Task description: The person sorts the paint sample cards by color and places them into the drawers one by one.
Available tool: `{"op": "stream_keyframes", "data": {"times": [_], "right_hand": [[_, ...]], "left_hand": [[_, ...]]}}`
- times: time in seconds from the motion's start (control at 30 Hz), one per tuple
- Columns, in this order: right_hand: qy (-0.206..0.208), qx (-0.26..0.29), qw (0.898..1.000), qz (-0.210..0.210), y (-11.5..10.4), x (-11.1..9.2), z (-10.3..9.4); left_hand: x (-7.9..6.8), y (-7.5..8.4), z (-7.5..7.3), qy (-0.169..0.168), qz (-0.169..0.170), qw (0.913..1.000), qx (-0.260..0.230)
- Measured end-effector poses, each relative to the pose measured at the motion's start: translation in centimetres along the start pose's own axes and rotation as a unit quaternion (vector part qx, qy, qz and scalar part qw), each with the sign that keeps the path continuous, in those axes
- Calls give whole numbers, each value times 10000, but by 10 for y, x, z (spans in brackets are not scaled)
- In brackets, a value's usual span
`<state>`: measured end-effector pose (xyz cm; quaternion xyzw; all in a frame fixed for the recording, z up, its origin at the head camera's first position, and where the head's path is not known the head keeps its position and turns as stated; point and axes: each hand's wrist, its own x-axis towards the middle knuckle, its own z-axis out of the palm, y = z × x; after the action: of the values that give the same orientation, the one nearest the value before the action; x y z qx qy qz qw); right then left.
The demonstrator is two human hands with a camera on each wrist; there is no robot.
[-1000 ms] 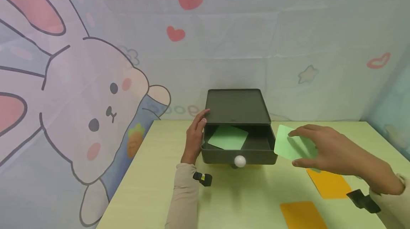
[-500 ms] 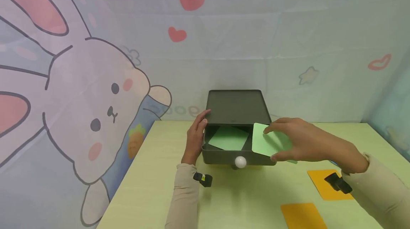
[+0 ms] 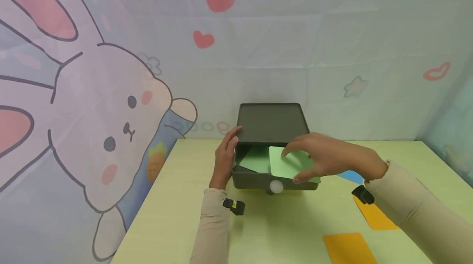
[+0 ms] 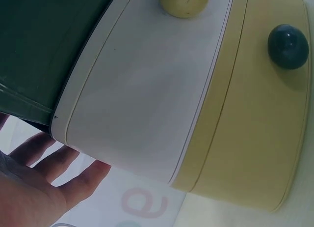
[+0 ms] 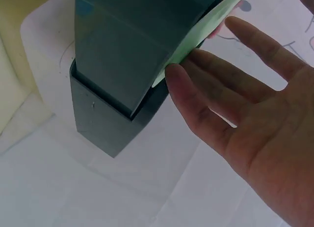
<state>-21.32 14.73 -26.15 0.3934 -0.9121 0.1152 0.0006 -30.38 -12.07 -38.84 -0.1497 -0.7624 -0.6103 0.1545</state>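
A small drawer cabinet (image 3: 273,122) with a dark green top drawer (image 3: 253,182) stands at the back of the table, that drawer pulled out. Inside the drawer lies one light green square card (image 3: 256,159). My right hand (image 3: 327,155) holds a second green card (image 3: 278,164) by its edges between thumb and fingers, over the right part of the drawer, overlapping the first card in the head view. My left hand (image 3: 223,159) rests against the cabinet's left side, fingers extended along it. In the left wrist view, its fingertips touch near the white drawer (image 4: 137,79).
Two orange cards, a nearer one (image 3: 349,247) and a farther one (image 3: 373,214), lie on the table's right side. A blue card (image 3: 352,176) shows partly behind the right wrist. A yellow drawer (image 4: 245,114) forms the cabinet's lower tier. A printed cloth backdrop (image 3: 266,63) rises behind.
My right hand has carried the green card leftward, from right of the cabinet to over the open drawer. The blue card has come into sight. My left hand has stayed in place.
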Motion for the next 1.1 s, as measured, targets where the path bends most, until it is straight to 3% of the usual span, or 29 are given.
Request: {"op": "stream_keyframes", "data": {"times": [0.2, 0.43, 0.8, 1.1], "right_hand": [[-253, 203, 9994, 140, 6, 12, 4], [-239, 186, 9994, 171, 10, 20, 10], [-18, 77, 9999, 139, 10, 19, 10], [530, 63, 9983, -230, -2, 14, 9]], "left_hand": [[-1, 1, 0, 9, -44, 10000, -42], [-3, 1, 1, 127, -19, 9999, 62], [-1, 0, 2, 136, 6, 9999, 46], [-1, 0, 2, 215, 14, 9997, 98]]}}
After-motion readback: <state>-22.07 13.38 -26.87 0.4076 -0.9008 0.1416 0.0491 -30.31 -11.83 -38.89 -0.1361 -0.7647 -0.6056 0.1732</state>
